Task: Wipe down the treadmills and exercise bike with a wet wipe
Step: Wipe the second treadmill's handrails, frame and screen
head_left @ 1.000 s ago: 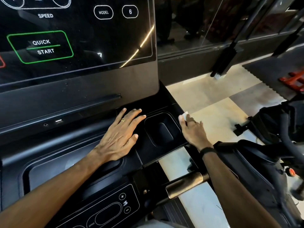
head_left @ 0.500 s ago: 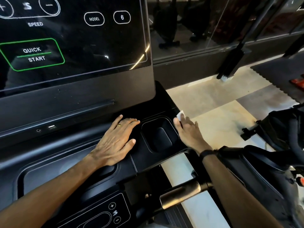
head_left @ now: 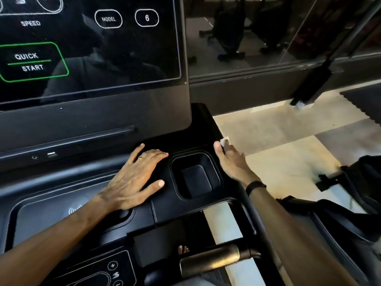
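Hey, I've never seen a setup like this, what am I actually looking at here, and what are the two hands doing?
This is a view from a camera worn on a person's head, looking down at a treadmill console. Its touchscreen above shows Quick Start and Speed buttons. The left hand lies flat on the black console beside a recessed cup holder. The right hand pinches a small white wet wipe against the console's right edge. A metal handlebar grip sits below, with tiled floor to the right.
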